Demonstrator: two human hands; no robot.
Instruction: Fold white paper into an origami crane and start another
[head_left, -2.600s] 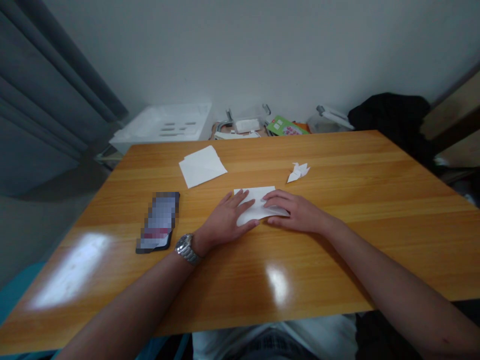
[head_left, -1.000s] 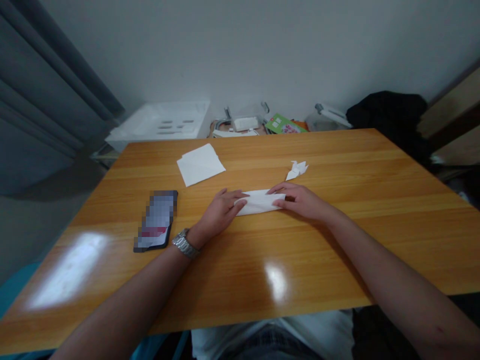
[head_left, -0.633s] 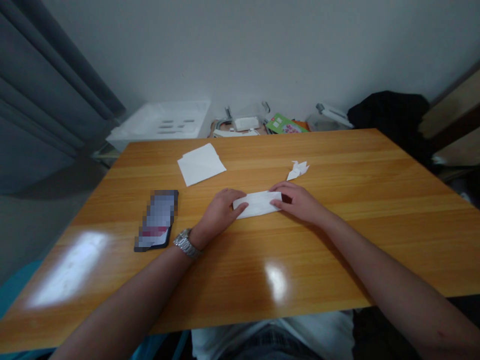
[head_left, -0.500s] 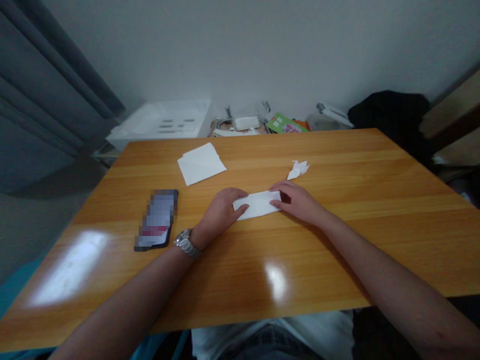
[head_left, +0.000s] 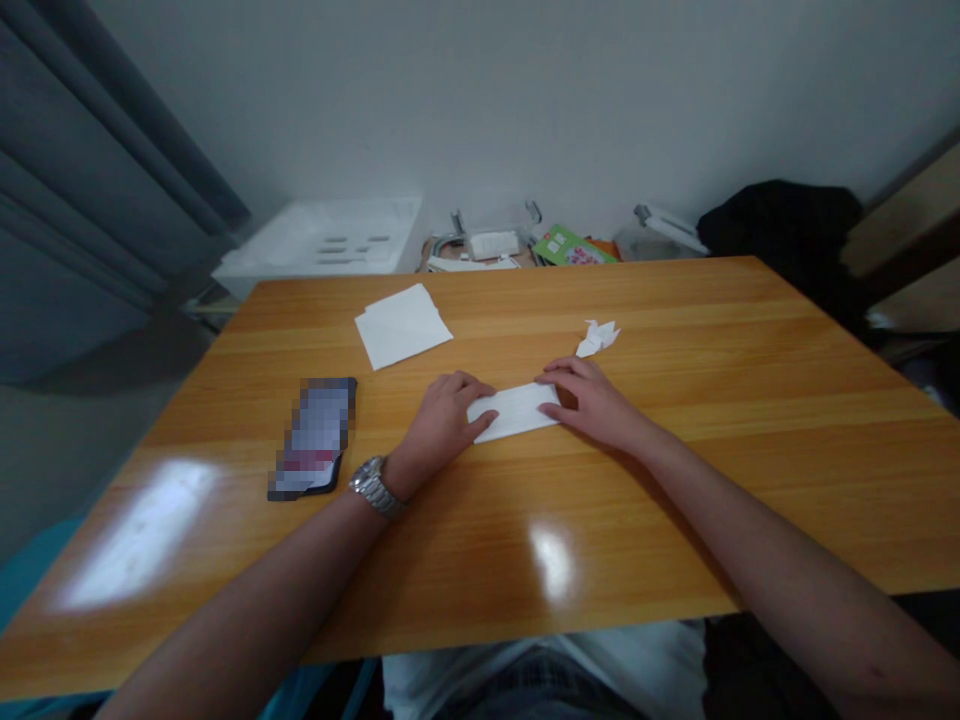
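Note:
A white sheet of paper, folded into a narrow strip, lies on the table in front of me. My left hand grips its left end, with the thumb on the near part and the fingers at the far edge. At the right end, my right hand holds the strip the same way, thumb on top and fingertips along the far edge. Just beyond my right hand rests a small folded paper crane. The undersides of the fingers are hidden.
Several white paper sheets lie at the back left of the wooden table. A phone with a blurred screen is left of my watch. Behind the table stand a white tray and a green booklet.
Both hands stay on the folded paper. The fingers of my right hand have shifted slightly left along the far edge; otherwise little differs.

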